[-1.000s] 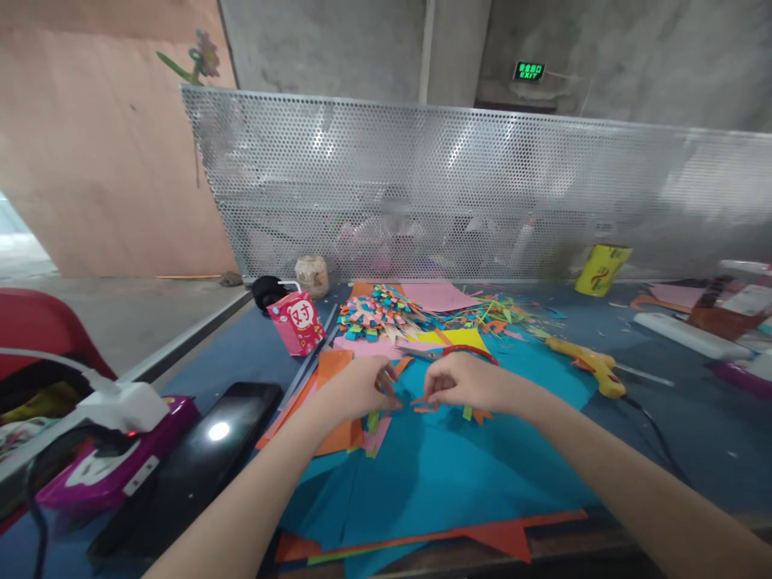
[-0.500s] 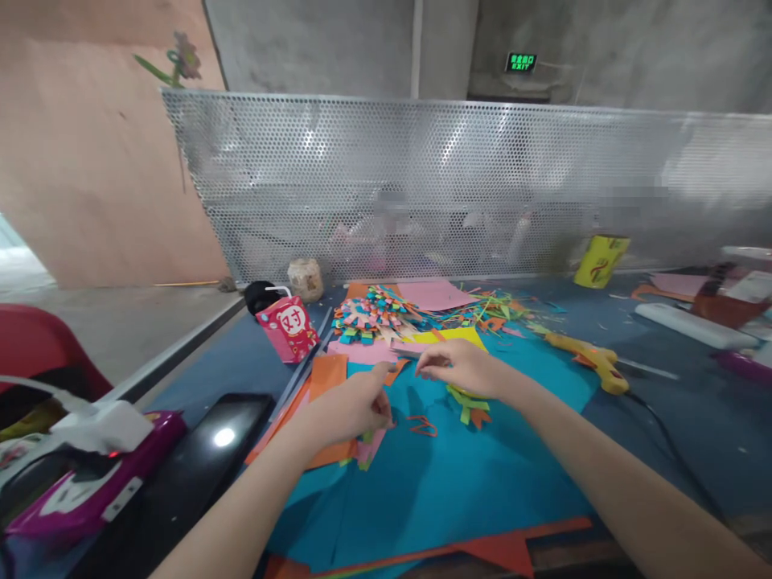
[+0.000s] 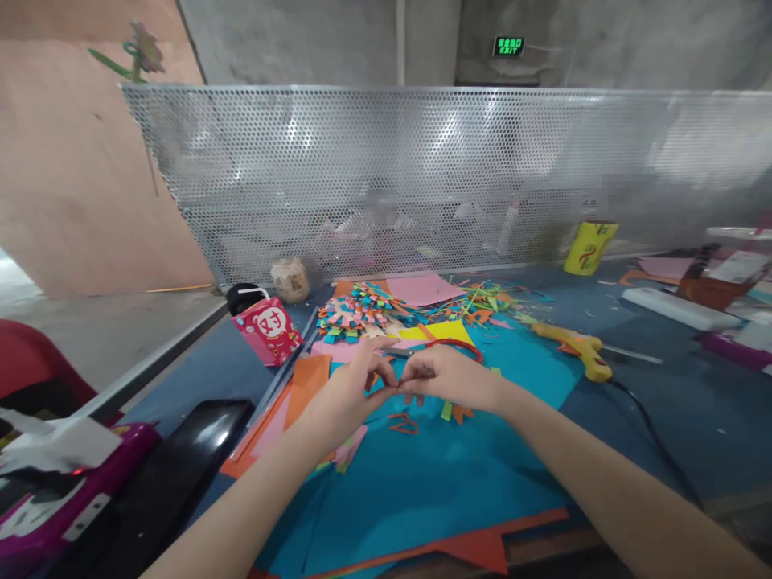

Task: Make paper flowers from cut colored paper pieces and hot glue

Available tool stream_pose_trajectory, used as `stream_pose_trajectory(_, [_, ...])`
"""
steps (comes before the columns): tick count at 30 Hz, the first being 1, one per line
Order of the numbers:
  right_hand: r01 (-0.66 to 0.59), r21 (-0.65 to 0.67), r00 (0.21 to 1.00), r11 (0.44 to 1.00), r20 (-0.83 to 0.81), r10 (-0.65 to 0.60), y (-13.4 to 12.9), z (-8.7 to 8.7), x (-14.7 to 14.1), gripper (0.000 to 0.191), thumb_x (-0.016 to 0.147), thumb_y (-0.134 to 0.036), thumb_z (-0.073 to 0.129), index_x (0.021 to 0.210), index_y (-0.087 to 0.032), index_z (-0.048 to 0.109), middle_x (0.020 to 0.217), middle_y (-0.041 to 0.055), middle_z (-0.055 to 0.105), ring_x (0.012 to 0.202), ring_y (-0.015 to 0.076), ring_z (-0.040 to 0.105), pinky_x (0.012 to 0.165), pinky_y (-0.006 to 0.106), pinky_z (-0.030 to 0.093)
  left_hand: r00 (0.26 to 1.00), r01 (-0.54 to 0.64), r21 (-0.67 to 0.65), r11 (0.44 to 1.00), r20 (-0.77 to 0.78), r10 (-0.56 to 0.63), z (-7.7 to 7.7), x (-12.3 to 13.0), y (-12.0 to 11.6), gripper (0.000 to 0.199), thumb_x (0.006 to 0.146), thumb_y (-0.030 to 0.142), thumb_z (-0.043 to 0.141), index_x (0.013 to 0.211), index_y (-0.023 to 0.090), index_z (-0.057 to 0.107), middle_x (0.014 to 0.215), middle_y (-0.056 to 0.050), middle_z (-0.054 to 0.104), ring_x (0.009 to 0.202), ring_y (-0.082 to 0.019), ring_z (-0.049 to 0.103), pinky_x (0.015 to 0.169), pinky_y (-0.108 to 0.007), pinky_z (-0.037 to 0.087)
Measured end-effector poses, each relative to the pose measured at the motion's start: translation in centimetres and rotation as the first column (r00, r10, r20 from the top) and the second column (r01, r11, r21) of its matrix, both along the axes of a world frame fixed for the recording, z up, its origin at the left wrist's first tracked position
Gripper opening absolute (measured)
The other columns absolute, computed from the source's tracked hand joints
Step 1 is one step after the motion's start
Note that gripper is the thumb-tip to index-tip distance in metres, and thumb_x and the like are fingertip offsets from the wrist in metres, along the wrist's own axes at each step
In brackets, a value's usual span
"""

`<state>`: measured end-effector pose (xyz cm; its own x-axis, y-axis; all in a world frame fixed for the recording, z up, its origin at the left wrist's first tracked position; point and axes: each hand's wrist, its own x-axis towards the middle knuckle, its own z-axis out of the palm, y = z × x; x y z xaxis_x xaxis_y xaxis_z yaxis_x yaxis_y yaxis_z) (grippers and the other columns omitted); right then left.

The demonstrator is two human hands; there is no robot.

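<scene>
My left hand [image 3: 355, 386] and my right hand [image 3: 449, 378] meet above a large blue paper sheet [image 3: 422, 498], thumbs and forefingers pinched together. Whatever sits between the fingertips is too small to make out. Just behind them lie scissors [image 3: 457, 346] with a red handle, partly covered by my right hand. A bent orange paper strip [image 3: 404, 424] rests on the sheet below the fingertips. Green and orange cut paper pieces [image 3: 447, 411] show under my right hand. Beside my left wrist is a pink and green paper piece [image 3: 351, 449].
Fringed paper flowers [image 3: 346, 316] and paper scraps [image 3: 491, 301] lie toward the perforated metal screen [image 3: 338, 177]. At right is a yellow glue gun [image 3: 579, 351] with a cord. A red drink carton [image 3: 268, 330], black phone [image 3: 199, 450] and purple power strip [image 3: 108, 482] stand left.
My hands have come together from apart, fingertips now touching. The scissors' red handle has come into sight behind my right hand. The whole view has shifted slightly.
</scene>
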<state>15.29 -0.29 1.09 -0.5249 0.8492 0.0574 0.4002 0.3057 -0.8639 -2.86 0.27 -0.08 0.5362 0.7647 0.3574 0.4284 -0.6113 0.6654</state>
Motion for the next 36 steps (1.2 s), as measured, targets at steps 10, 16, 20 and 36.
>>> stream_pose_trajectory(10, [-0.073,-0.146,0.997,0.987,0.000,0.074,0.3,0.6,1.5,0.021,0.069,-0.034,0.062,0.073,-0.014,0.064,0.066,0.0007,0.066,0.061,0.0106,0.062,0.061,0.022,0.049,0.981,0.106,0.006,0.994,0.164,-0.106,-0.2,0.4,-0.6,0.041,0.078,0.019,0.053,0.115,0.023,0.036,0.077,0.002,0.054,0.071,-0.012,0.054,0.066,-0.024,0.041])
stream_pose_trajectory(16, [0.300,0.071,0.905,0.951,0.294,-0.307,3.4,2.1,4.5,0.019,0.077,-0.031,0.058,0.082,-0.014,0.063,0.078,0.0034,0.067,0.075,0.0149,0.062,0.072,0.026,0.048,0.999,-0.005,0.002,1.000,0.036,0.004,0.1,-0.4,-0.2,0.037,0.079,0.023,0.051,0.114,0.023,0.039,0.077,0.001,0.058,0.071,-0.014,0.054,0.066,-0.025,0.040])
stream_pose_trajectory(20, [0.583,0.334,0.569,0.741,0.484,-0.665,7.8,3.1,8.3,0.025,0.085,-0.030,0.049,0.107,-0.018,0.053,0.110,0.0059,0.054,0.092,0.0177,0.055,0.077,0.036,0.047,0.988,-0.018,-0.069,0.997,-0.151,0.008,-0.3,-0.3,-0.1,0.040,0.075,0.028,0.056,0.113,0.023,0.045,0.084,-0.001,0.062,0.077,-0.018,0.057,0.067,-0.026,0.040])
stream_pose_trajectory(36, [0.072,0.612,0.525,0.787,0.648,-0.552,3.6,2.2,5.0,0.035,0.081,-0.026,0.054,0.116,-0.028,0.050,0.124,0.0047,0.050,0.116,0.0239,0.040,0.098,0.045,0.021,0.942,0.138,0.024,0.990,-0.313,-0.124,-0.6,0.6,-0.9,0.042,0.074,0.026,0.060,0.114,0.021,0.046,0.093,-0.004,0.063,0.094,-0.023,0.053,0.081,-0.032,0.038])
